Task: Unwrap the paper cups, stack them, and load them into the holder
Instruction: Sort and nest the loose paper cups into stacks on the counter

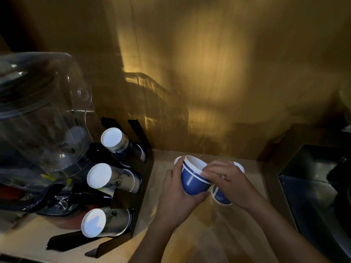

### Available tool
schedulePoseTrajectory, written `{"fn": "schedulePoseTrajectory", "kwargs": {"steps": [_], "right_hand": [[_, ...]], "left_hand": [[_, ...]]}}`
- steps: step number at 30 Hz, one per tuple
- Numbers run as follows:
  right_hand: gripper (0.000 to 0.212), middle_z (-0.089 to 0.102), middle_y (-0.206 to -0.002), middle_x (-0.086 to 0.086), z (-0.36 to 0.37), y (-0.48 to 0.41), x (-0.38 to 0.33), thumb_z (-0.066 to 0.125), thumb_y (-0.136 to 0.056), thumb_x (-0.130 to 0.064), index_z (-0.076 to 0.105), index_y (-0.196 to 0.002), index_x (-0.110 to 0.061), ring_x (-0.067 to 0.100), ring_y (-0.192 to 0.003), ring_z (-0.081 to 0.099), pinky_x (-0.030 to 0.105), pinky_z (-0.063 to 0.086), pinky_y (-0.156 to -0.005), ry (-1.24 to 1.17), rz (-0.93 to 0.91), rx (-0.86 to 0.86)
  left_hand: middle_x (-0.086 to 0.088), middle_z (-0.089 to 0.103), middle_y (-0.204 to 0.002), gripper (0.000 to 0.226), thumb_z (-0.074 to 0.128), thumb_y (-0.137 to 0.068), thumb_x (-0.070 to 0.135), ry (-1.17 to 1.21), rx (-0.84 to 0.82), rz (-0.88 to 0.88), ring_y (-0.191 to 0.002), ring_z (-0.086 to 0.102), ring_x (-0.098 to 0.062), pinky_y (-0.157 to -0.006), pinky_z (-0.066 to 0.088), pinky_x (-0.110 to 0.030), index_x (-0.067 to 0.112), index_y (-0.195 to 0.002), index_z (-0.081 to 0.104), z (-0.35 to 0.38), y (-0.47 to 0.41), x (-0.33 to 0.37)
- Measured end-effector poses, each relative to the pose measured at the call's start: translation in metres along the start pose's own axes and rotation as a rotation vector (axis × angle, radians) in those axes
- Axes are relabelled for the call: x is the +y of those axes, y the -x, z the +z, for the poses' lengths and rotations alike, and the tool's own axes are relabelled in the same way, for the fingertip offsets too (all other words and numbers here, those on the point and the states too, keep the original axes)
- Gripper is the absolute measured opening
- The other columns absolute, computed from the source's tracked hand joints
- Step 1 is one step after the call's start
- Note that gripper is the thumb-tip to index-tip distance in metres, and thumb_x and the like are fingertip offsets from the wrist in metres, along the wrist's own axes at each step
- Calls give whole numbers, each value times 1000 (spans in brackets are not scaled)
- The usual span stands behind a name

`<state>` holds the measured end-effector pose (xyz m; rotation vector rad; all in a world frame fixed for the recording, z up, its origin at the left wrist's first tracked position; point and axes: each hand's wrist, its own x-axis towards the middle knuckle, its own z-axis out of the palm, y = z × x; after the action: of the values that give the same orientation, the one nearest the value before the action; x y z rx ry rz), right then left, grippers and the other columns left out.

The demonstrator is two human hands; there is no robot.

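My left hand (174, 196) grips a blue paper cup (193, 179) with white stripes, tilted with its open mouth facing up and right. My right hand (226, 179) touches the cup's white rim with its fingertips. Under my right hand another blue cup (221, 197) lies on the counter. White rims of more cups (239, 166) peek out behind both hands. The black cup holder (121, 196) stands at the left, with three slots holding stacks of cups (98, 178) whose white bottoms face me.
A large clear plastic container (41, 114) sits left of the holder. A dark metal sink (313, 186) lies at the right. A wooden wall (209, 73) backs the light wooden counter (199, 234).
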<state>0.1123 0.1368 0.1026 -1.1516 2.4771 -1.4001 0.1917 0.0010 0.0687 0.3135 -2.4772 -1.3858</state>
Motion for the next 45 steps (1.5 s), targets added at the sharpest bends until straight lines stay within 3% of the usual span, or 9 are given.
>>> {"fn": "schedulePoseTrajectory", "kwargs": {"steps": [6, 11, 17, 20, 23, 26, 32, 40, 45], "right_hand": [[27, 59, -72, 5, -2, -1, -9, 44, -85, -21, 60, -70, -5, 8, -73, 50, 32, 36, -77, 80, -33, 18], [25, 57, -73, 5, -28, -7, -4, 50, -89, -4, 58, -68, -14, 19, -72, 52, 36, 40, -69, -88, 14, 196], [19, 57, -73, 20, -58, -10, 5, 54, -86, -3, 59, -69, -5, 26, -69, 51, 42, 41, -65, -69, -26, 308], [27, 63, -76, 8, -58, -7, 7, 58, -84, 0, 63, -76, -26, 10, -70, 56, 28, 46, -68, -123, 30, 315], [50, 63, -94, 6, -52, -4, 5, 58, -84, -1, 52, -109, -44, 13, -83, 59, 24, 48, -75, -154, 39, 267], [62, 52, -112, 3, -48, -2, 2, 53, -85, -1, 37, -130, -40, 19, -91, 54, 28, 45, -82, 192, -131, 234], [94, 32, -137, 23, -26, -10, 5, 73, -50, 7, 37, -131, -25, 34, -117, 34, 55, 40, -88, 941, -234, 265], [72, 27, -138, 17, -2, -27, 23, 70, -67, -16, 37, -131, -19, 32, -127, 28, 48, 21, -97, 1021, -305, 461], [72, 50, -132, 20, 7, -39, 28, 52, -68, -44, 39, -127, -6, 26, -126, 31, 45, 19, -99, 871, -249, 399]], "left_hand": [[8, 49, -127, 96, 86, -58, 33, 65, -33, 29, -109, 54, -9, -87, 51, -23, 35, -138, 32, -4, -3, -3], [12, 49, -126, 92, 86, -55, 34, 129, -68, 17, -104, 57, -5, -85, 55, -26, 45, -129, 33, -8, -4, -16], [12, 47, -130, 97, 86, -52, 35, 148, -32, 12, -112, 55, -8, -89, 56, -33, 44, -133, 32, -7, -6, -24], [31, 41, -126, 98, 84, -48, 45, 132, 18, 43, -116, 50, 2, -83, 50, -14, 54, -129, 30, -8, -8, -25], [48, 34, -119, 99, 82, -45, 54, 40, 65, 76, -113, 45, 15, -79, 44, -9, 62, -126, 27, -10, -9, -28], [49, 34, -117, 102, 82, -42, 59, -7, 90, 87, -112, 43, 18, -77, 45, -13, 61, -128, 28, -10, -11, -33], [45, 36, -119, 106, 81, -40, 64, -38, 73, 82, -111, 46, 15, -84, 57, -30, 59, -131, 27, -11, -14, -35], [45, 33, -126, 103, 84, -47, 53, 57, -47, 78, -121, 44, 8, -98, 51, -34, 61, -130, 25, -27, -7, -31], [46, 35, -127, 98, 87, -53, 41, 177, -50, 28, -124, 40, 12, -103, 44, -24, 65, -126, 26, -42, -1, -35]]}}
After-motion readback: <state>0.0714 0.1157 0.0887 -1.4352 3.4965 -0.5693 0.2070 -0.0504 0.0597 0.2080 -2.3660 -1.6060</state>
